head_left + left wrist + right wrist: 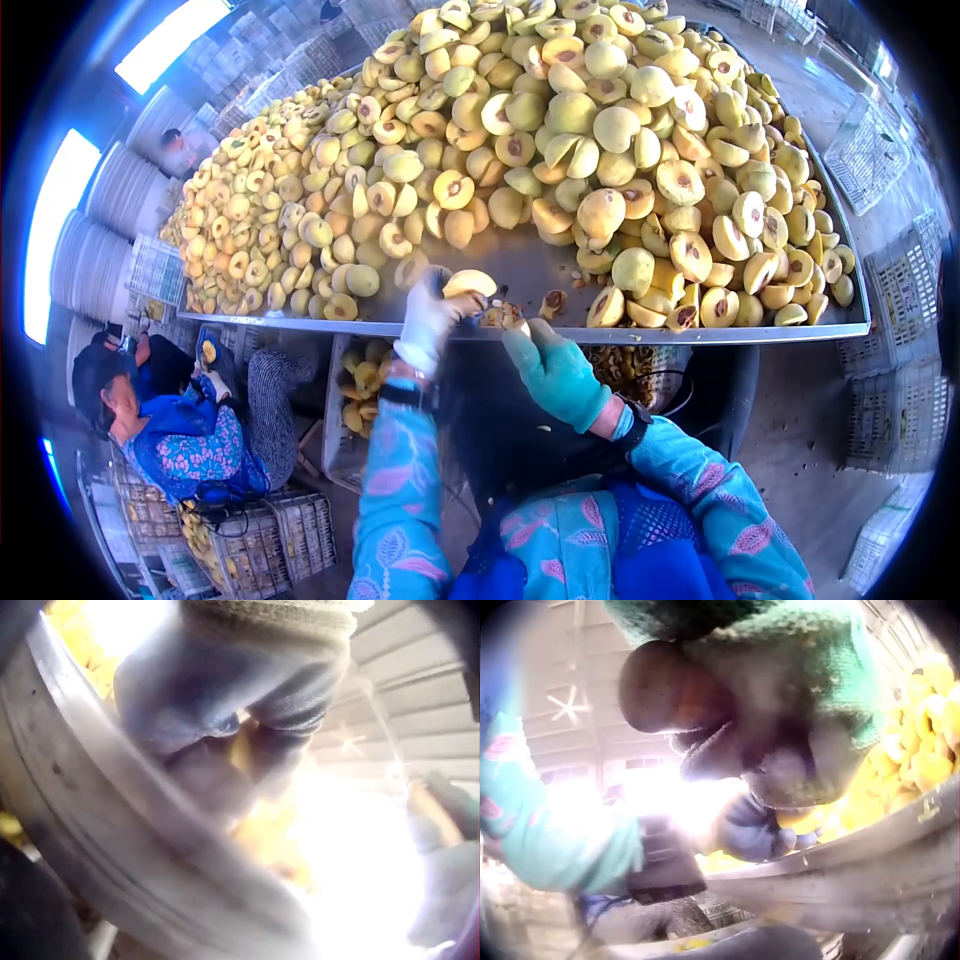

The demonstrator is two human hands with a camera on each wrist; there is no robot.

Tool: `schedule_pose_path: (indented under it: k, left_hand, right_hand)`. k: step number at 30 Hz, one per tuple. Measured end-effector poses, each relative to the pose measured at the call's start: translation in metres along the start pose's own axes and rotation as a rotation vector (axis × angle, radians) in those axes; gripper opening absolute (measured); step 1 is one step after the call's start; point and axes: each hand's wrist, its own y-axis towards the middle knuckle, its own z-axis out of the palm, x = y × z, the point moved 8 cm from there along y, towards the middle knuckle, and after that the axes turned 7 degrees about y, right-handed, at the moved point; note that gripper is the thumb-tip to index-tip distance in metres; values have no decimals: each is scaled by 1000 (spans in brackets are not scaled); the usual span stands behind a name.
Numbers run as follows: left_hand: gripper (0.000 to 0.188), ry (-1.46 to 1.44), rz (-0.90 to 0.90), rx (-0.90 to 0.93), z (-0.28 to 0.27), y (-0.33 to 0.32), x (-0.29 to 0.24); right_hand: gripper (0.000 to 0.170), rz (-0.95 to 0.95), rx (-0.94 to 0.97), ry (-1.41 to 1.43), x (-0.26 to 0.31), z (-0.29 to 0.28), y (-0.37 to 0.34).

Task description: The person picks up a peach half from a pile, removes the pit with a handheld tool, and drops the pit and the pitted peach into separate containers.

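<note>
A halved yellow fruit (468, 284) is held in the fingers of my left hand (428, 318), gloved in white and blue, above the metal table's front rim (390, 328). The left wrist view shows the curled gloved fingers (289, 701) with a strip of yellow between them. My right hand (562, 378), in a teal glove, is just to the right at the rim. In the right wrist view its fingers curl round a rounded brown object (656, 686), apparently a handle; its far end is hidden. Small fruit scraps (500, 315) lie between the hands.
Halved fruits (570, 110) are heaped across the table. Below the rim stand a crate of fruit (362, 385) and a container with dark scraps (620, 370). At left, a seated person (190, 430) holds a fruit piece. Stacked crates (900, 400) stand at right.
</note>
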Motion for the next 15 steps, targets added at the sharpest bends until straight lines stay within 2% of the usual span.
schedule_pose_path:
  k: [2, 4, 8, 10, 11, 12, 15]
  left_hand:
    - [43, -439, 54, 72, 20, -34, -26]
    - [41, -889, 7, 103, 43, -54, -40]
    - [41, -951, -40, 72, 67, -61, -31]
    - [40, -702, 40, -103, 62, -62, -29]
    - [36, -646, 0, -194, 62, -63, -27]
    - [36, -645, -2, -192, 68, -63, -25]
    - [21, -600, 53, -329, 65, -64, -19]
  right_hand:
    - [37, 29, 56, -64, 1, 2, -1]
    - [38, 56, 70, -93, -4, 2, -3]
    - [38, 133, 39, -38, -15, -6, -15]
    - [35, 271, 46, -56, -13, -10, -20]
    - [35, 273, 43, -55, -13, -10, -20]
    - [35, 292, 36, -21, -14, -8, -22]
    - [37, 299, 25, 33, -14, -3, -23]
